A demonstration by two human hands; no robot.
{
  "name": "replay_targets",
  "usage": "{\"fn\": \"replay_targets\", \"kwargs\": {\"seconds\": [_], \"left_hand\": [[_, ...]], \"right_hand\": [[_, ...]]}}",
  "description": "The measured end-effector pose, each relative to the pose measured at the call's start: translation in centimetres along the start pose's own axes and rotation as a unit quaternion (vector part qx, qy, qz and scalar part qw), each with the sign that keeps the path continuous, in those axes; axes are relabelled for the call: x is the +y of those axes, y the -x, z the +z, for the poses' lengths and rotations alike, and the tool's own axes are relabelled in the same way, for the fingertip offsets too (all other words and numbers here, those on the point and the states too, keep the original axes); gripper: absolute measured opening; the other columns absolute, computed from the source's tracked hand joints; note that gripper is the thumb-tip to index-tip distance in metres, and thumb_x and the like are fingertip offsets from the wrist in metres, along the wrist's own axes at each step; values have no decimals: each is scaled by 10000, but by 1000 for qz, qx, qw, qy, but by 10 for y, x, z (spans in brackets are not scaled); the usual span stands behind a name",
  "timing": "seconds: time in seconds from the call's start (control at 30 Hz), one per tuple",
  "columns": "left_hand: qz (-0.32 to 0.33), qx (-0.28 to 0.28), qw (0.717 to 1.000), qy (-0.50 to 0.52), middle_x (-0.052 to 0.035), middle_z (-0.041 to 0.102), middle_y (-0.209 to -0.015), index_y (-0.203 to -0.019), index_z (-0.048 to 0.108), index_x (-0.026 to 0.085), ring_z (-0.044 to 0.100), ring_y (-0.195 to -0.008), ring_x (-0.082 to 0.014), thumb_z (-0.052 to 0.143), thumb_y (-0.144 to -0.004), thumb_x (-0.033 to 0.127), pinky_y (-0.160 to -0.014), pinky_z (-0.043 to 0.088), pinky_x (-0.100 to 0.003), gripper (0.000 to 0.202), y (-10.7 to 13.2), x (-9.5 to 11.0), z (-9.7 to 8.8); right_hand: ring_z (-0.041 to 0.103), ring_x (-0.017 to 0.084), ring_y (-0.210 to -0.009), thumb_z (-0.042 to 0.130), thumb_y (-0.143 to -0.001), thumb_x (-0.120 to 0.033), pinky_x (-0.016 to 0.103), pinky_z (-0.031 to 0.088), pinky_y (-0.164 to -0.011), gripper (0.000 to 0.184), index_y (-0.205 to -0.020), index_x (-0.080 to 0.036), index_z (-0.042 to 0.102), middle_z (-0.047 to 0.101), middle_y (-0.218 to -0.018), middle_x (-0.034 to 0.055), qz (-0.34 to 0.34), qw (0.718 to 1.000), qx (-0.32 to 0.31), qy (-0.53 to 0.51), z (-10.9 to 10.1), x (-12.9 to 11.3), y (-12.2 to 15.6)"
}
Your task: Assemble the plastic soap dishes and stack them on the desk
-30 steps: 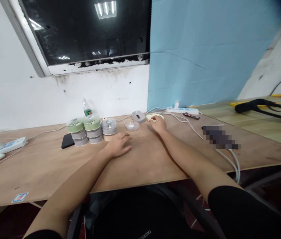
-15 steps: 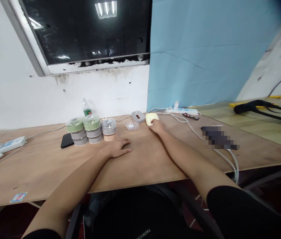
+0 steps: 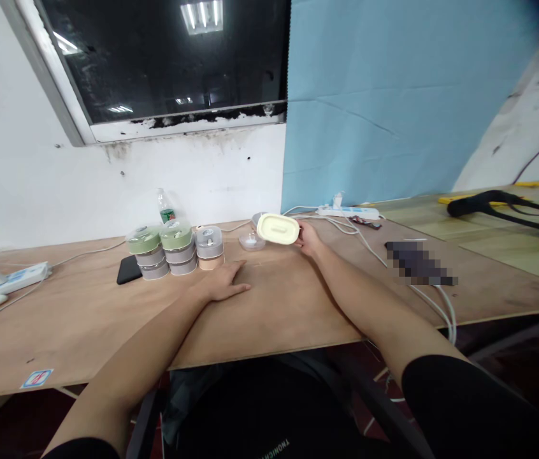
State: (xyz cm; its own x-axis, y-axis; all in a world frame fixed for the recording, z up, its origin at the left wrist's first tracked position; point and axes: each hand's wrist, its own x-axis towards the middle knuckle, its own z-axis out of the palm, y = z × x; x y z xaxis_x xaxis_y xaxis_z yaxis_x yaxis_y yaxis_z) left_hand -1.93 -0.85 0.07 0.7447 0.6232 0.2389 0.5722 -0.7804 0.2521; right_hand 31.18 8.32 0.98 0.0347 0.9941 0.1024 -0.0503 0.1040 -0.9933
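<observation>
My right hand (image 3: 308, 240) grips the right end of a pale yellow oval-cornered lid (image 3: 278, 229), held tilted above the table with its broad ridged face towards me. Behind the lid, a grey container piece (image 3: 257, 218) is mostly hidden. Just left of the lid, a small clear dish (image 3: 251, 241) with something white in it sits on the table. My left hand (image 3: 224, 280) lies flat on the wood with its thumb spread, holding nothing. Close by it stands a short stack with a grey clear-lidded container (image 3: 209, 241) on top of a peach one (image 3: 211, 262).
Two green-topped container stacks (image 3: 176, 236) stand at left beside a black phone (image 3: 129, 270) and a plastic bottle (image 3: 165, 205). Power strips (image 3: 348, 212) with white cables lie along the back and far left. A blurred dark device (image 3: 417, 262) rests at right.
My right hand has lifted the yellow piece off the table and tipped it up, so its broad face shows. It now covers most of the grey piece. My left hand stays in place.
</observation>
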Motion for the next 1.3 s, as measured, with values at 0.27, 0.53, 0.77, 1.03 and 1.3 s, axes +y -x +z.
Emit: {"fn": "replay_targets", "kwargs": {"seconds": [0.27, 0.53, 0.77, 1.03, 1.3], "left_hand": [[-21, 64, 998, 16, -191, 228, -1541, -1523, 61, 147, 295, -1393, -335, 493, -835, 662, -1126, 291, -470, 961, 0, 5, -3], [37, -17, 999, -7, -138, 530, -1332, -1311, 560, 204, 516, -1211, -294, 460, -868, 641, -1033, 396, -415, 630, -1, 6, -3], [29, 2, 1000, -6, -125, 575, -1285, -1194, 640, 180, 581, -1119, -259, 451, -901, 568, -990, 434, -379, 522, -2, 2, -3], [26, 4, 999, -29, -141, 508, -1369, -1251, 593, 171, 507, -1232, -275, 382, -946, 421, -1057, 387, -421, 448, 0, -1, 0], [-2, -13, 999, -32, -145, 494, -1383, -1252, 595, 152, 515, -1230, -271, 399, -935, 435, -1068, 375, -398, 468, 0, 2, -5]], "right_hand": [[188, 56, -330, 536, -777, -496, 193, 142, -331, 327, -648, -209, 448, 343, -412, -77, 73, 985, -117, 107, 30, 6, 15], [550, 130, -691, 639, -733, -269, 209, 402, -624, 188, -911, -210, 637, 647, -741, -8, -200, 876, -49, 436, 69, 17, 33], [581, 182, -775, 578, -809, -241, 270, 445, -745, 443, -1247, -214, 518, 648, -816, 19, -222, 850, 4, 477, 71, 20, 32], [523, 261, -1152, 496, -835, -159, 350, 422, -962, 499, -1333, -183, 477, 513, -1304, 126, -214, 801, 107, 549, 50, 31, -7], [566, 242, -982, 601, -816, -413, 323, 448, -873, 334, -1055, -189, 662, 573, -1109, 110, -189, 797, 108, 563, 46, 33, -6]]}}
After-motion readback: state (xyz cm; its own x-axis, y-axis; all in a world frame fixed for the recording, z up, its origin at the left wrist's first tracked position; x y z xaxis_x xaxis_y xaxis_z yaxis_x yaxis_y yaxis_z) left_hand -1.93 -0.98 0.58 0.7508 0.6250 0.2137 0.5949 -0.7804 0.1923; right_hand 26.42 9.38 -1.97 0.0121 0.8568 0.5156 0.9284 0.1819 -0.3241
